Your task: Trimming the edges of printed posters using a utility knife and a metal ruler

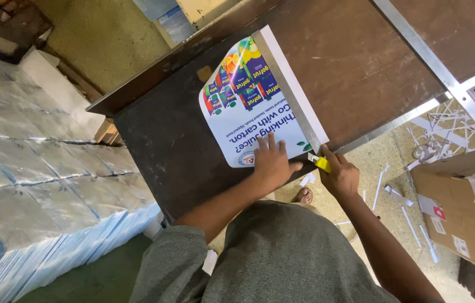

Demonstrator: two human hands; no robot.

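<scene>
At the frame's centre, the left hand (271, 163) presses flat, fingers spread, on a printed poster (247, 106) lying on the dark table (355, 62). The right hand (339, 176) grips a yellow knife (321, 163) against a metal ruler (288, 92).

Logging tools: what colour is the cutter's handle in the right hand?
Yellow, on the utility knife in the right hand; head view.
</scene>
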